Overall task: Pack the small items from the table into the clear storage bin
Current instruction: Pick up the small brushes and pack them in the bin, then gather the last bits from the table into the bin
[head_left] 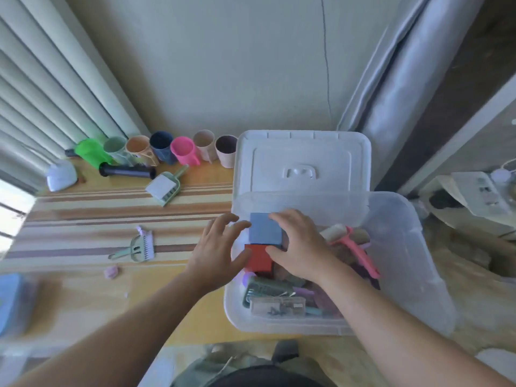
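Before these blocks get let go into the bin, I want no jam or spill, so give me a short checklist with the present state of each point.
1. Lid off the opening: ok. The lid leans behind the clear bin.
2. Blocks over the bin: ok. The blue block and red block sit above its left part.
3. Grip on both sides: ok. The left hand and the right hand press the blocks between them.
4. Free room below: cannot tell. The pink roller and other items crowd the bin.
5. Table items left: not ok. The green comb and dustpan still lie outside.
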Available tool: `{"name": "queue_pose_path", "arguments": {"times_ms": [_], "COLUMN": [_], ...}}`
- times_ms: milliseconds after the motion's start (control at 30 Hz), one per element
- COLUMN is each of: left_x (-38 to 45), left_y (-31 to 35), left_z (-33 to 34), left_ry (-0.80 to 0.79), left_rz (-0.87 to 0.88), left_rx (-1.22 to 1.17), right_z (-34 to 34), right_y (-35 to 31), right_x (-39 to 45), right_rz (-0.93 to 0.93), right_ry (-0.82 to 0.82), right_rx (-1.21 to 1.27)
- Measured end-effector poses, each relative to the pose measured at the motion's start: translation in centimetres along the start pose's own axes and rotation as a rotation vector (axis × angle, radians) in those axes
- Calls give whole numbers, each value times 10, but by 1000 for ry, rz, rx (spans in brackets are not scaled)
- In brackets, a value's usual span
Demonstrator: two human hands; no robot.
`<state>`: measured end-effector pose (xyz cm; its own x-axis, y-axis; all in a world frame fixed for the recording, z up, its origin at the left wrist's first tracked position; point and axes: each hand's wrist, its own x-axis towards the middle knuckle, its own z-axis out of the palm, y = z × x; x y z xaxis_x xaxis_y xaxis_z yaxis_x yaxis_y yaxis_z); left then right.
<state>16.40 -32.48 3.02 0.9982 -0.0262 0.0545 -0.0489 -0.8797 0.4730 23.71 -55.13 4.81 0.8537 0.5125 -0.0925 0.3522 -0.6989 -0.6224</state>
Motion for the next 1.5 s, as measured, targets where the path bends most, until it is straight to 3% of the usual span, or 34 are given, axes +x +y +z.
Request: {"name": "queue_pose_path", "arguments": {"times_ms": [167,333,467,733,933,1167,1333,1500], "left_x": [-46,-102,-120,-121,-123,-113,-91,-74], "left_y": [-116,-238,-312,-379,-389,-401,-403,-383], "left_z": [-33,-43,-47,-41,-44,-70,-80,-79], "left_ry": [88,-67,-194,-442,-350,-263,-90,-25], "left_rz": [-260,-602,-728,-630,-526,-562,-534,-457], "left_rx": [55,122,142,63,52,-98,-164,-227], "right_z": [53,121,188,297,346,363,354,343], "right_y": [-80,-160,-195,-227,-239,-229,-219,-227], "right_x": [56,99,139,218,250,265,250,231], "right_rz": [-165,-259,-196,-3,92,41,-33,107], "right_ry": [-1,-145,-350,-620,-701,-605,-487,-433], "right_rx": [34,-1,-105,-292,-435,-491,-211,168]}}
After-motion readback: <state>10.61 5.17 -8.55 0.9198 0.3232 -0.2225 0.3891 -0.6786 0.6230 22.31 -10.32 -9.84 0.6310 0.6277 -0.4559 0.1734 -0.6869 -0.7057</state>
